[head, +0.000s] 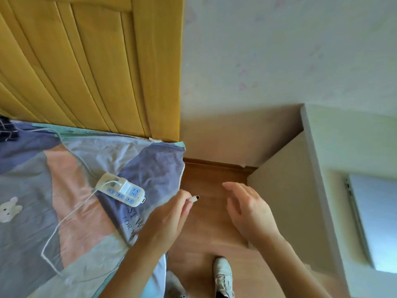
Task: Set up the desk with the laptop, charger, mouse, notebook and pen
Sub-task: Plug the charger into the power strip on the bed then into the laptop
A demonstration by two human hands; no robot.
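Wrinkled cloth bedsheet [71, 190], glossy wooden floor [206, 186]

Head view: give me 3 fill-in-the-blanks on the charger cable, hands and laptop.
1. The left hand pinches the cable plug while the right hand holds ____.
2. The power strip lies on the ____.
3. The laptop on the desk has its lid ____.

Missing: nothing; bed; closed

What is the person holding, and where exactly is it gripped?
The left hand pinches the white charger cable just behind its plug tip, which sticks out past the fingertips. The right hand is open and holds nothing.
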